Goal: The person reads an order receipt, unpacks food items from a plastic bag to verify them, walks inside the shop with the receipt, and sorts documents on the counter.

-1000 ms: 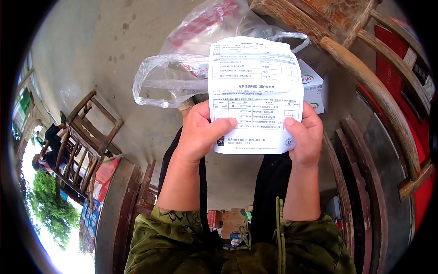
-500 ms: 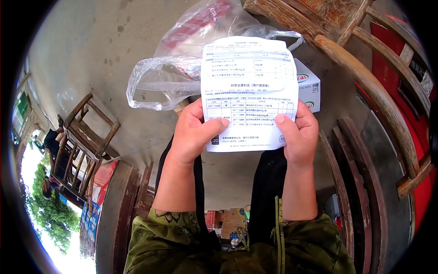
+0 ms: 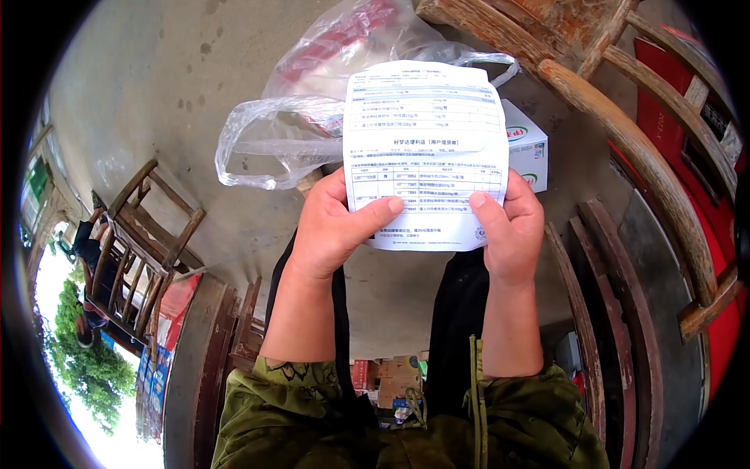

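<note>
Shifted inward: left thumb (image 3: 383,215), lying farther across the printed sheet (image 3: 426,144). Left hand (image 3: 328,234) and right hand (image 3: 512,238): fingers closed on the sheet's lower side edges, thumbs on top. Sheet: held above the dark-clad legs (image 3: 457,320), before a clear plastic bag (image 3: 273,152) and white carton (image 3: 527,148).

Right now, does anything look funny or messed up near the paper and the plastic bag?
A little. The wooden chair at upper right looks scuffed, with patchy colour on its seat, and the floor has dark spots, maybe old stains. The paper in both hands looks untorn, and I see nothing spilling from the bag.
</note>
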Demonstrator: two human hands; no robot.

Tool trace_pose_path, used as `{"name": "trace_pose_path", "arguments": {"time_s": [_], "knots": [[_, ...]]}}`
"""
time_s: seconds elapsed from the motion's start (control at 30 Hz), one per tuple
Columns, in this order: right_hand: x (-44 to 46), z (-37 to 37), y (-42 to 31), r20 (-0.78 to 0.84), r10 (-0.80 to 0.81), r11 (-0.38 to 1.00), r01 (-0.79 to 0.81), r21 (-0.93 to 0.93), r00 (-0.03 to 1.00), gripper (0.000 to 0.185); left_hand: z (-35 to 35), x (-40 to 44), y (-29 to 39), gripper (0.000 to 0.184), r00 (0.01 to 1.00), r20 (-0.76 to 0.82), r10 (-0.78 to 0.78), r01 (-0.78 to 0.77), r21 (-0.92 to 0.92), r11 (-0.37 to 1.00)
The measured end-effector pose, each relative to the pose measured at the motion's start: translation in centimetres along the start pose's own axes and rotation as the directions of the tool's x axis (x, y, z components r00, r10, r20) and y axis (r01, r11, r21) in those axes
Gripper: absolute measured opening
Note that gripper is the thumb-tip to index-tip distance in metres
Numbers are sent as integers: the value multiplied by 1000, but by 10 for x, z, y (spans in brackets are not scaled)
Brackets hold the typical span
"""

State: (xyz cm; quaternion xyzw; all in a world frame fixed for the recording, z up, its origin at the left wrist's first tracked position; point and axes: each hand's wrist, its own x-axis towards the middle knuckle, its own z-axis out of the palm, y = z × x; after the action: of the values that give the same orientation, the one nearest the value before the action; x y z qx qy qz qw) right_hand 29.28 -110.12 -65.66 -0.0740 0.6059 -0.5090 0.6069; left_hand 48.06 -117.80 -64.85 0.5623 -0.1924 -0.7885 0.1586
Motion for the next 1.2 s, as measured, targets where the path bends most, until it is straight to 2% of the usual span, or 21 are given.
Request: {"name": "trace_pose_path", "arguments": {"time_s": [0.3, 1.2], "knots": [[0, 1, 0, -20, 27, 999, -27, 34, 999, 23, 2, 2, -1, 35, 999, -34, 0, 1, 10, 1000], [4, -3, 8, -86, 14, 1000, -16, -22, 996, 15, 2, 5, -4, 34, 998, -68, -8, 8, -1, 1000]]}}
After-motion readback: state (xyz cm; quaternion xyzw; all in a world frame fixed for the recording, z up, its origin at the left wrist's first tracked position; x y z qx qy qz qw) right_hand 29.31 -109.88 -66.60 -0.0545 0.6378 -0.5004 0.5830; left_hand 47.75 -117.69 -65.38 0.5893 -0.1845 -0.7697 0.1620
